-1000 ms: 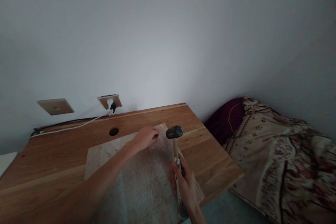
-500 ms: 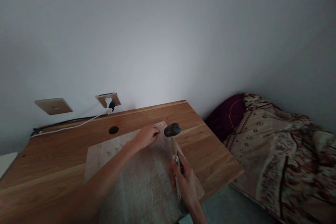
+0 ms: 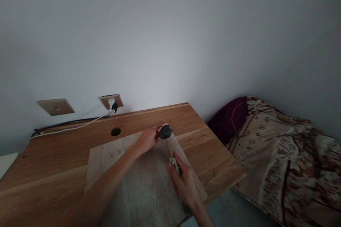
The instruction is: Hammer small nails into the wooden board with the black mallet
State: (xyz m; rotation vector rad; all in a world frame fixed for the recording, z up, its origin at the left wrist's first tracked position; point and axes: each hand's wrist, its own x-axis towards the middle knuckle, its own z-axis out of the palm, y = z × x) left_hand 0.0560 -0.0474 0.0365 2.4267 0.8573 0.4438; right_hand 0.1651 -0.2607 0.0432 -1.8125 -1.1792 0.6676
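My right hand (image 3: 185, 182) is wrapped round the wooden handle of a hammer (image 3: 168, 142), whose dark head is down at the far corner of a pale board (image 3: 106, 156). My left hand (image 3: 147, 139) rests on the board beside the hammer head, fingers pinched together at that corner; what they pinch is too small to see. A grey fuzzy fabric (image 3: 147, 191) covers the near part of the board. The board lies on a wooden desk (image 3: 53, 156).
A round cable hole (image 3: 115, 132) lies in the desk behind the board. Two wall plates (image 3: 55, 106) sit above the desk's back edge, one with a plug and white cable (image 3: 74, 127). A bed with a patterned blanket (image 3: 287, 159) stands right of the desk.
The hammer head has come down and to the left, from raised beside my left hand to right at its fingertips. My left hand has stayed at the board's corner.
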